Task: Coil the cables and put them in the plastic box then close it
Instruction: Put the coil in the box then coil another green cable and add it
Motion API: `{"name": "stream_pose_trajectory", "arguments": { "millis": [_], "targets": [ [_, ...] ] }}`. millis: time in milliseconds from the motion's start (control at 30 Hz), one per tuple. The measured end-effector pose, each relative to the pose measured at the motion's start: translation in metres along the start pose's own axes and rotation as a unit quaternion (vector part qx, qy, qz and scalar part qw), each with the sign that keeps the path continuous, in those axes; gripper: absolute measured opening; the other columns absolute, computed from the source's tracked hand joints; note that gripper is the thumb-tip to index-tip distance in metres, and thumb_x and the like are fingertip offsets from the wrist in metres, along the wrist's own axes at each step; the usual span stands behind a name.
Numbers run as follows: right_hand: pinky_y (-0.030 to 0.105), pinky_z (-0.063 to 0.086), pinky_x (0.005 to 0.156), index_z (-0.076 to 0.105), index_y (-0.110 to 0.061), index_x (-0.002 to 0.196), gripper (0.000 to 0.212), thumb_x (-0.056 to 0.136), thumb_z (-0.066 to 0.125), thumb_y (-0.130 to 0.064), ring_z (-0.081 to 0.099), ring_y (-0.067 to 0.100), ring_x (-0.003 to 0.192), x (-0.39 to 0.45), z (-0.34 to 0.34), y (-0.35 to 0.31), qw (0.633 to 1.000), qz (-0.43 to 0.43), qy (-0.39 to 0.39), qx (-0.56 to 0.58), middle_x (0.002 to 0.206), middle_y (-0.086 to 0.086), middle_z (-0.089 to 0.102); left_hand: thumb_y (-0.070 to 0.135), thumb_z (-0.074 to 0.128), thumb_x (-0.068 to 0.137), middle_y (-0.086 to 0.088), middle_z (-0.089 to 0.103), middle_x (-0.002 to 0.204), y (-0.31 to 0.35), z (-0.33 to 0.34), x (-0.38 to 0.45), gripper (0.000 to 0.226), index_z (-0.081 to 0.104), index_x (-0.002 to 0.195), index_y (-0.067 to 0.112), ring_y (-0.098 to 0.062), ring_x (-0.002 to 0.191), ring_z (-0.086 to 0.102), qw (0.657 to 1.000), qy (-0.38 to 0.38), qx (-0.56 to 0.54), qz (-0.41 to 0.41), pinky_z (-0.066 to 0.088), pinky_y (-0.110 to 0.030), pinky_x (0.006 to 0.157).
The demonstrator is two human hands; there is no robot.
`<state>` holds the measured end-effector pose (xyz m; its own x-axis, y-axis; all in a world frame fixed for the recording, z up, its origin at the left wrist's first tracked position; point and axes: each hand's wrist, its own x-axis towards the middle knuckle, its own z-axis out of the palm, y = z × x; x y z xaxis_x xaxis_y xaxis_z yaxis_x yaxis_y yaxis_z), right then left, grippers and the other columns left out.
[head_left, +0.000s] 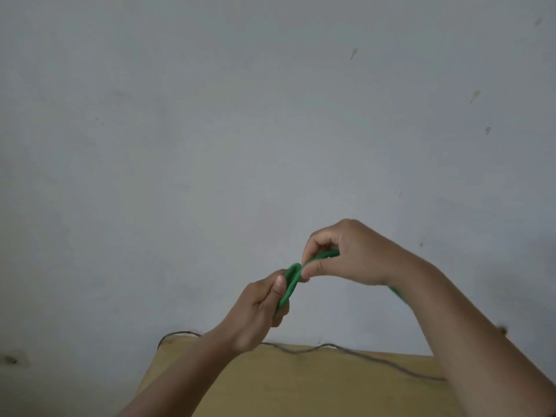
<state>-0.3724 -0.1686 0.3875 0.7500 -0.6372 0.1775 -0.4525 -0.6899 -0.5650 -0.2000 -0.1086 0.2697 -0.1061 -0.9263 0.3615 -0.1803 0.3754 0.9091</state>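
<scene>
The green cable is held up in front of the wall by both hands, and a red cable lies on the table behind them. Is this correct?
Not quite. The cable lying on the table is grey, not red, as the head view shows. The rest holds: the left hand and right hand both hold the green cable up before the wall.

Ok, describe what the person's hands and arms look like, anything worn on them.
Both arms are bare as far as the frame shows: no sleeves, watch, bracelets or gloves. The left hand and right hand show no rings that I can make out. Nails look short and unpainted. No markings visible.
</scene>
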Motion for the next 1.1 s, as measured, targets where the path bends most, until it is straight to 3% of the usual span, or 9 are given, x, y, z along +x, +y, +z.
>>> {"name": "stream_pose_trajectory", "arguments": {
  "millis": [133,233,367,500,667,800,967,1033,1100],
  "targets": [
    [0.019,0.051,0.068,0.071,-0.025,0.071,0.007,0.073,0.077,-0.027,0.064,0.005,0.072,0.004,-0.011,0.011,0.997,-0.023,0.009,0.078,0.073,-0.011,0.071,0.051,0.020,0.092,0.005,0.030,0.056,0.010,0.008,-0.009,0.056,0.064,0.110,0.022,-0.014,0.049,0.024,0.997,-0.037,-0.072,0.010,0.026,-0.024,0.046],
    [0.010,0.043,0.053,0.072,-0.023,0.071,0.007,0.073,0.076,-0.029,0.056,0.003,0.060,0.006,-0.003,0.021,0.982,-0.041,0.031,0.183,0.064,-0.011,0.067,0.051,0.015,0.094,0.011,0.029,0.054,0.022,0.011,-0.008,0.060,0.063,0.112,0.020,-0.009,0.047,0.025,0.995,-0.049,-0.081,0.028,0.031,-0.018,0.047],
    [0.019,0.025,0.044,0.074,-0.018,0.081,0.019,0.077,0.067,-0.035,0.034,0.013,0.049,0.009,0.025,0.036,0.934,-0.029,0.097,0.344,0.055,-0.005,0.050,0.054,0.018,0.093,0.012,0.026,0.053,0.036,0.011,0.002,0.060,0.063,0.112,0.019,-0.007,0.045,0.023,0.989,-0.028,-0.136,0.047,0.028,-0.018,0.045],
    [0.025,0.022,0.045,0.073,-0.023,0.096,0.027,0.085,0.055,-0.040,0.027,0.010,0.044,0.010,0.062,0.042,0.904,-0.001,0.108,0.413,0.049,-0.007,0.036,0.062,0.032,0.085,0.010,0.024,0.050,0.045,0.009,0.014,0.067,0.061,0.104,0.005,-0.004,0.040,0.020,0.957,0.018,-0.286,0.041,0.024,-0.021,0.043],
    [0.021,0.024,0.045,0.068,-0.031,0.109,0.026,0.098,0.046,-0.026,0.028,0.009,0.044,0.003,0.091,0.045,0.937,0.052,0.094,0.331,0.049,-0.011,0.039,0.053,0.034,0.088,0.010,0.027,0.054,0.056,-0.011,0.028,0.054,0.060,0.117,0.017,-0.003,0.042,0.026,0.909,0.117,-0.392,0.077,0.026,-0.016,0.044],
    [0.016,0.021,0.044,0.060,-0.038,0.117,0.028,0.098,0.043,-0.027,0.024,0.007,0.043,-0.008,0.094,0.043,0.987,0.042,0.056,0.142,0.046,-0.012,0.032,0.049,0.039,0.088,0.008,0.032,0.057,0.055,-0.035,0.035,0.055,0.049,0.126,0.011,-0.005,0.045,0.032,0.916,0.185,-0.354,0.039,0.033,-0.017,0.044],
    [0.019,0.027,0.046,0.061,-0.023,0.109,0.022,0.097,0.044,-0.028,0.033,0.005,0.043,-0.011,0.092,0.025,1.000,0.010,-0.014,0.016,0.053,-0.009,0.041,0.038,0.033,0.099,0.008,0.039,0.062,0.037,-0.035,0.034,0.042,0.045,0.129,0.012,-0.006,0.049,0.037,0.918,0.210,-0.338,-0.001,0.038,-0.019,0.050],
    [0.016,0.029,0.045,0.061,-0.026,0.111,0.021,0.095,0.048,-0.031,0.036,0.004,0.043,-0.011,0.088,0.018,0.999,0.017,-0.028,-0.001,0.059,-0.009,0.046,0.038,0.032,0.099,0.011,0.043,0.061,0.032,-0.034,0.031,0.038,0.046,0.127,0.017,-0.006,0.050,0.040,0.938,0.211,-0.276,-0.006,0.038,-0.022,0.054],
    [0.014,0.030,0.045,0.064,-0.026,0.106,0.020,0.092,0.054,-0.034,0.040,0.002,0.044,-0.010,0.076,0.011,0.998,0.024,-0.045,-0.030,0.064,-0.009,0.052,0.041,0.030,0.099,0.014,0.047,0.062,0.027,-0.028,0.026,0.036,0.046,0.127,0.024,-0.006,0.051,0.044,0.975,0.187,-0.123,-0.007,0.039,-0.022,0.056]
  ]
}}
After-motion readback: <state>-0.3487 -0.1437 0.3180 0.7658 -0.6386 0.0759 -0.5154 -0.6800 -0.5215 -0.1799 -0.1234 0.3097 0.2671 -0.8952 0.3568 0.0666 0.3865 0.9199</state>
